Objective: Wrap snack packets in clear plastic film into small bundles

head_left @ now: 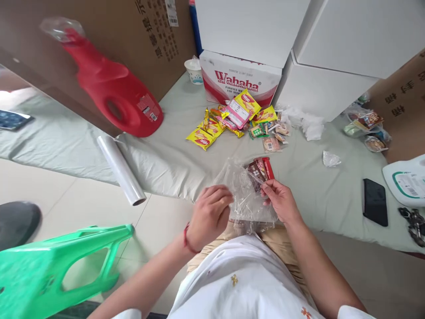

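My right hand pinches the edge of a thin, crumpled sheet of clear plastic film between thumb and fingers. At the film's left side, my left hand is raised with its fingers curled closed; the fingers hide whatever may be in them. A red wristband circles the left wrist. Just beyond the right fingertips lies a brown and red snack packet, partly covered by the film. Farther back, yellow snack packets, a pink packet and small wrapped snacks form a loose pile.
Behind the pile stand a Wahaba box and white boxes. On the left are a red jug, a film roll and a green stool. Rightward lie a phone, keys and a white bottle.
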The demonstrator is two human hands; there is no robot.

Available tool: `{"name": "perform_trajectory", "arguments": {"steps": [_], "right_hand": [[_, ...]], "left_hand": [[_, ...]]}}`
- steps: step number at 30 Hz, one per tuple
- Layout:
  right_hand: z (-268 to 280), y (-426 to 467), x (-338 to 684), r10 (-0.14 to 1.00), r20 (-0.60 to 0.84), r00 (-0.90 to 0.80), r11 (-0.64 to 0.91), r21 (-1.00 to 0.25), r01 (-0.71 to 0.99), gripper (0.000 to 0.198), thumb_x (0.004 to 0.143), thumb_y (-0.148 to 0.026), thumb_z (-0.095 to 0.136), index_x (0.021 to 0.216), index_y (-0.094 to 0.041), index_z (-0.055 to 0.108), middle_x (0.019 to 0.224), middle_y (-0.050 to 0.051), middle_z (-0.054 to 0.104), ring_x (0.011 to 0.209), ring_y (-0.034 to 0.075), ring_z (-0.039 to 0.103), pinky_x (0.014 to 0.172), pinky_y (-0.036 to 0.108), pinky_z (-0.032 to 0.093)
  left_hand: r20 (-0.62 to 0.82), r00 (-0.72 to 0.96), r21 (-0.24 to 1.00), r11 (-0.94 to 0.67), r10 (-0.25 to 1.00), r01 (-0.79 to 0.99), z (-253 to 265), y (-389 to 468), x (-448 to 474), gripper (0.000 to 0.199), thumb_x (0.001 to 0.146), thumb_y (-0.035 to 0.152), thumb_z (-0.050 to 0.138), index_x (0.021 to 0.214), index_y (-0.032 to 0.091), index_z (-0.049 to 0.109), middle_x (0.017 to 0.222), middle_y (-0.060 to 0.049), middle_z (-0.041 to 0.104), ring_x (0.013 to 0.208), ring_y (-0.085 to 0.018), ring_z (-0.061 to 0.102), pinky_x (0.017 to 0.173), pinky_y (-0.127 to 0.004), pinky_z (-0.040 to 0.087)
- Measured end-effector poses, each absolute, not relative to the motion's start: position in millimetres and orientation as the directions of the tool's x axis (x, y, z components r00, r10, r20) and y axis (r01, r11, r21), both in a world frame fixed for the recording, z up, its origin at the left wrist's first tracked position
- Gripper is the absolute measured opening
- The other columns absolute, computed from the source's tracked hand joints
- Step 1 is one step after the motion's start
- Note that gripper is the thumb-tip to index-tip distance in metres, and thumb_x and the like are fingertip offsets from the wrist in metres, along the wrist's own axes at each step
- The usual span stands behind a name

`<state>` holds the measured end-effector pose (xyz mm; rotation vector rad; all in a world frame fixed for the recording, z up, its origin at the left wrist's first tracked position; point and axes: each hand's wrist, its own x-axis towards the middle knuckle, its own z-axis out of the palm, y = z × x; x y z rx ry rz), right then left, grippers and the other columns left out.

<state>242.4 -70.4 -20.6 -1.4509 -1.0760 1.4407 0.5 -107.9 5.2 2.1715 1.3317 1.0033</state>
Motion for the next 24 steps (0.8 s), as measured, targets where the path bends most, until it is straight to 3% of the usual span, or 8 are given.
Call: {"name": "perform_trajectory", "arguments": {"steps": [3,6,9,14,18,21,24], "right_hand": [[-22,-75,250,0.952,-0.304,0.022,-0.305,-0.951,0.043,0.044,0.073,-0.064,0.080,0.082,-0.022,0.069,0.074,0.002,0.061,0.071,0.017,0.056,0.049,0.024,0.049],[-28,-89,267,0.946,-0.298,0.125,-0.308,-0.949,0.064,0.045,0.073,-0.065,0.079,0.084,-0.022,0.070,0.073,0.002,0.060,0.069,0.017,0.055,0.050,0.025,0.050],[-35,-111,289,0.915,-0.343,0.212,-0.367,-0.926,0.087,0.047,0.070,-0.067,0.081,0.078,-0.022,0.070,0.069,0.001,0.059,0.065,0.016,0.053,0.048,0.026,0.048],[-36,-126,326,0.875,-0.454,0.167,-0.480,-0.858,0.185,0.053,0.075,-0.073,0.073,0.080,-0.020,0.072,0.074,0.006,0.064,0.068,0.020,0.058,0.049,0.028,0.047],[-36,-81,345,0.929,-0.244,0.277,-0.348,-0.831,0.434,0.051,0.084,-0.072,0.060,0.084,-0.022,0.068,0.080,0.006,0.066,0.075,0.021,0.060,0.061,0.032,0.049],[-35,-37,330,0.973,-0.124,0.192,-0.227,-0.627,0.746,0.048,0.087,-0.065,0.059,0.104,-0.021,0.069,0.096,0.009,0.070,0.088,0.024,0.063,0.081,0.037,0.050],[-29,-9,289,0.981,-0.157,0.112,-0.165,-0.380,0.910,0.076,0.085,-0.067,0.063,0.140,-0.017,0.053,0.119,0.016,0.065,0.113,0.032,0.059,0.089,0.040,0.047]], "left_hand": [[0.221,0.316,0.541,-0.385,0.923,0.748,-22,-73,14,0.036,0.100,0.026,0.043,0.123,0.020,0.070,0.138,-0.013,0.068,0.134,-0.030,0.057,0.112,-0.050,0.041],[0.128,0.286,0.418,-0.313,0.950,0.853,-52,-58,14,0.046,0.103,0.033,0.040,0.143,0.019,0.058,0.156,-0.015,0.051,0.146,-0.033,0.046,0.122,-0.061,0.024],[0.122,0.270,0.376,-0.296,0.955,0.878,-67,-64,6,0.052,0.106,0.036,0.035,0.153,0.020,0.048,0.162,-0.013,0.043,0.149,-0.031,0.042,0.124,-0.062,0.018],[0.138,0.242,0.350,-0.276,0.960,0.895,-69,-76,0,0.054,0.106,0.040,0.034,0.156,0.020,0.043,0.163,-0.012,0.039,0.150,-0.031,0.040,0.124,-0.061,0.016],[0.157,0.249,0.299,-0.286,0.956,0.910,-72,-74,2,0.056,0.106,0.042,0.035,0.156,0.020,0.042,0.164,-0.012,0.038,0.151,-0.031,0.038,0.125,-0.062,0.014],[0.176,0.243,0.272,-0.284,0.954,0.919,-75,-74,2,0.056,0.106,0.044,0.036,0.157,0.023,0.041,0.164,-0.012,0.038,0.151,-0.031,0.039,0.125,-0.062,0.014],[0.177,0.242,0.254,-0.282,0.954,0.925,-75,-74,3,0.056,0.105,0.044,0.036,0.157,0.026,0.041,0.164,-0.011,0.039,0.150,-0.031,0.040,0.126,-0.062,0.014]]}}
